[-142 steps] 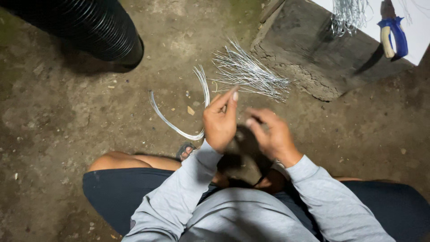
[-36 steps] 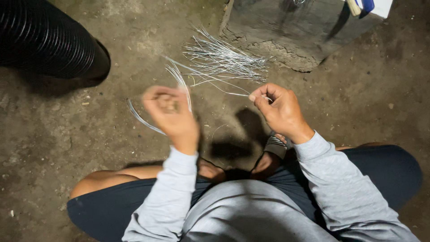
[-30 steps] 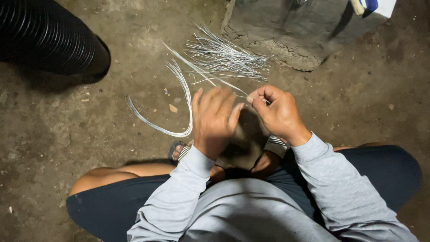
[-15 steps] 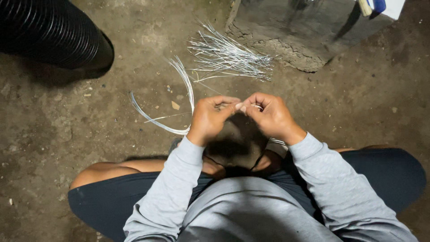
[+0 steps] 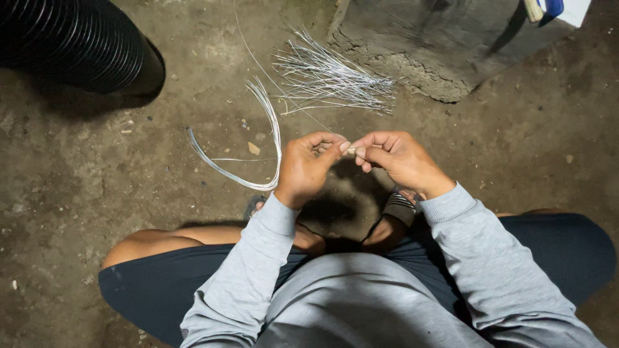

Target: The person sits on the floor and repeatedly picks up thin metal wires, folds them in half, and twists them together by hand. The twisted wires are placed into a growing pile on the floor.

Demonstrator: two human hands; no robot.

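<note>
Above the squatting person's knees, at the middle of the view, the left hand (image 5: 308, 169) and right hand (image 5: 398, 161) meet fingertip to fingertip, each grip pinched together on a short bit of thin wire (image 5: 351, 151) held between them. The step in hand looks like twisting or bending a single strand; the next move likely calls for a firm pinch on both ends and a turn of one wrist. The wire's long axis runs from 9 to 3 o'clock. A curved bundle of wires (image 5: 261, 138) arcs from the left hand toward 10 o'clock on the dirt floor (image 5: 97, 180). A loose pile of wire strands (image 5: 332, 77) lies at 12 o'clock, beside a concrete slab (image 5: 438, 45). A black corrugated pipe (image 5: 71, 38) sits at 10 o'clock.
</note>
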